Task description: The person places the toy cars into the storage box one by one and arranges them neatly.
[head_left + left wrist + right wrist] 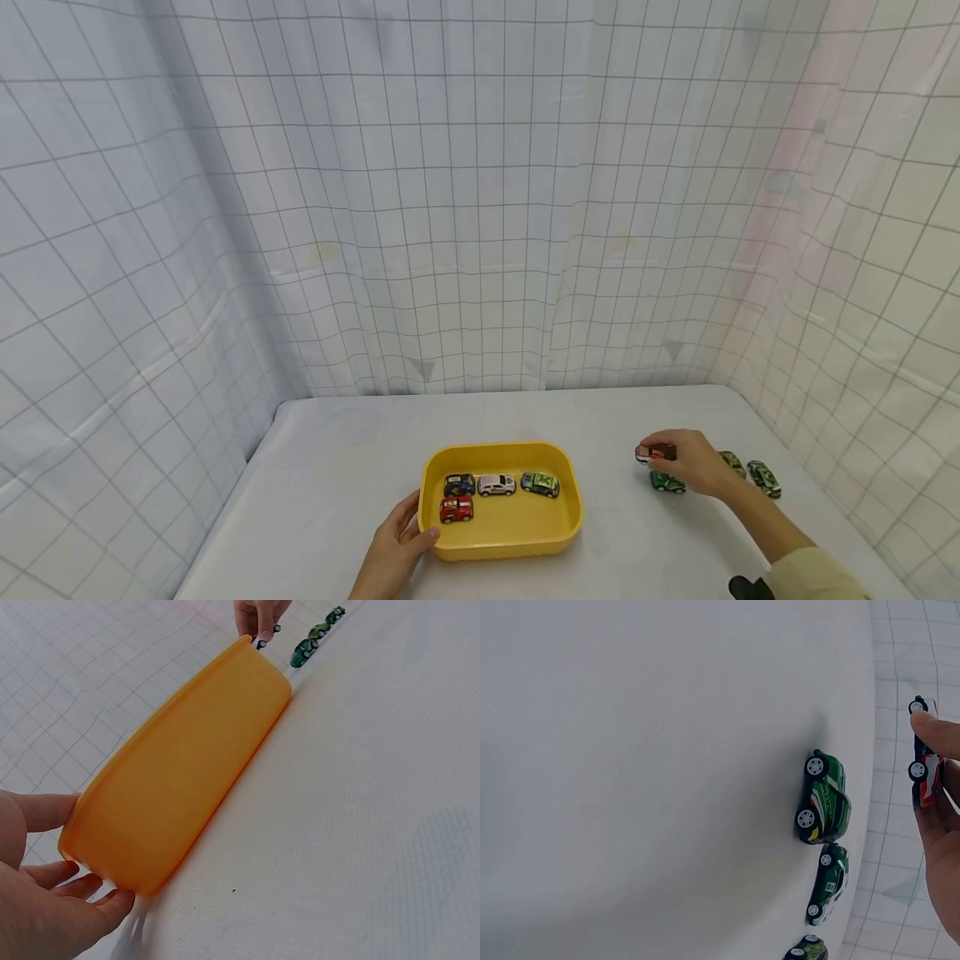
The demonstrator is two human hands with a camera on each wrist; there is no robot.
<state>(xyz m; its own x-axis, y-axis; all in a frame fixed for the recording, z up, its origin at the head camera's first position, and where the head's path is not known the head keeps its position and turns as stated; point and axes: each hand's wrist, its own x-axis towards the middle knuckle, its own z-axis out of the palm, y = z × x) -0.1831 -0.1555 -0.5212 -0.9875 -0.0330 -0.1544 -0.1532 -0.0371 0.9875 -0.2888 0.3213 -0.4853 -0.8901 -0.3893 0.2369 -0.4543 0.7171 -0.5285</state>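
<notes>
My left hand [396,542] holds the left end of a yellow tray [517,543], thumb at the rim and fingers along the outer wall. Inside the tray sit a dark blue toy car [459,485], a white one [497,485], a green one [540,483] and a red one [456,509]. To the right of the tray, my right hand [693,462] pinches a white, red and black toy car [928,782], raised off the table. Just below that hand a green toy car [829,799] stands on the table.
More green toy cars stand beside it: a green-and-white one [829,885], partly hidden by my hand in the head view, and a patterned one [764,478] at the right. White table cloth [337,483] lies under everything. Grid-patterned sheets [480,208] enclose the back and sides.
</notes>
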